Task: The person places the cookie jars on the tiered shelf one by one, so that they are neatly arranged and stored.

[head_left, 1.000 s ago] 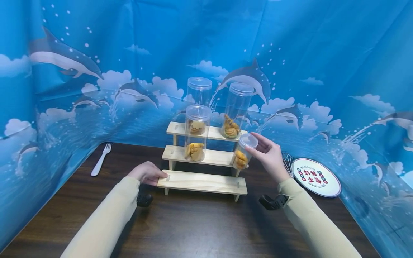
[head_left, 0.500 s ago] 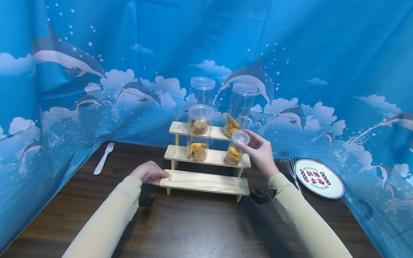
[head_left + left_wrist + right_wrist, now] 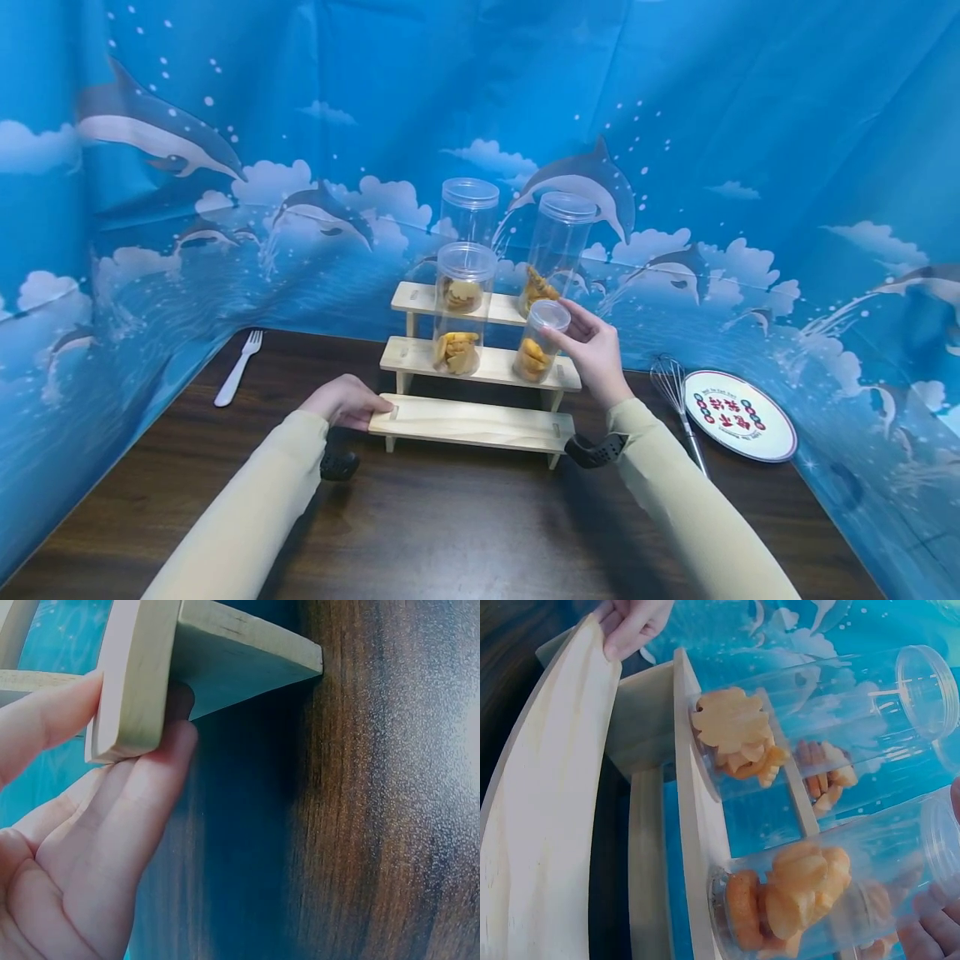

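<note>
In the head view, a three-tier wooden display stand (image 3: 472,419) holds several clear lidded jars of cookies. My left hand (image 3: 348,402) pinches the left end of its lowest shelf; the left wrist view has the thumb on top of the board (image 3: 135,682) and fingers underneath. Near its lid, my right hand (image 3: 596,346) grips a short cookie jar (image 3: 534,354) at the right of the middle shelf. The base of this jar (image 3: 787,900) meets the shelf in the right wrist view. A taller jar (image 3: 457,333) stands to its left.
Two tall jars stand on the top shelf, one left (image 3: 469,212) and one right (image 3: 558,250). A white fork (image 3: 238,371) lies at the table's far left. Right of the stand are a wire whisk (image 3: 678,400) and a round white printed plate (image 3: 738,417).
My right hand has moved the short jar leftward, from the right end of the middle shelf further in along it. The left hand keeps its hold on the lowest shelf.
</note>
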Tool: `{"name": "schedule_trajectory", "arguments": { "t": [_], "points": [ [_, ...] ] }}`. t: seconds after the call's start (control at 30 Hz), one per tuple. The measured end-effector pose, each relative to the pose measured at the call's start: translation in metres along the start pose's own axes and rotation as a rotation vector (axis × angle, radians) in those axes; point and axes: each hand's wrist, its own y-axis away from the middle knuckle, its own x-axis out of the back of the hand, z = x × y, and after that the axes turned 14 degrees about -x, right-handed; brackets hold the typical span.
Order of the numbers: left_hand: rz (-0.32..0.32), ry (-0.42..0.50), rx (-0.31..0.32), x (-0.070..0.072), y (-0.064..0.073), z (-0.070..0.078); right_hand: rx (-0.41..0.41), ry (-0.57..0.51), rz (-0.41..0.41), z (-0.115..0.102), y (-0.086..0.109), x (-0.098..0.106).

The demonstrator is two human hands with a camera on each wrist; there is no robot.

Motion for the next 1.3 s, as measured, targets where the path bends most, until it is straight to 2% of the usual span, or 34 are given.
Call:
{"name": "schedule_trajectory", "arguments": {
  "t": [0.27, 0.5, 0.77, 1.07, 1.3],
  "points": [
    [0.027, -0.016, 0.004, -0.004, -0.003, 0.0, -0.035, 0.01, 0.025, -0.025, 0.018, -0.006],
    [0.026, -0.014, 0.007, -0.007, -0.004, 0.001, -0.034, 0.01, 0.044, -0.019, 0.017, -0.006],
    [0.009, -0.014, 0.001, -0.006, -0.004, 0.002, -0.008, 0.0, 0.057, 0.003, -0.001, -0.005],
    [0.006, -0.022, 0.005, -0.006, -0.006, 0.001, 0.008, 0.021, 0.083, 0.005, -0.002, -0.006],
    [0.011, -0.02, -0.006, -0.004, -0.005, -0.001, -0.007, 0.039, 0.044, 0.004, -0.003, -0.005]
  ]
}}
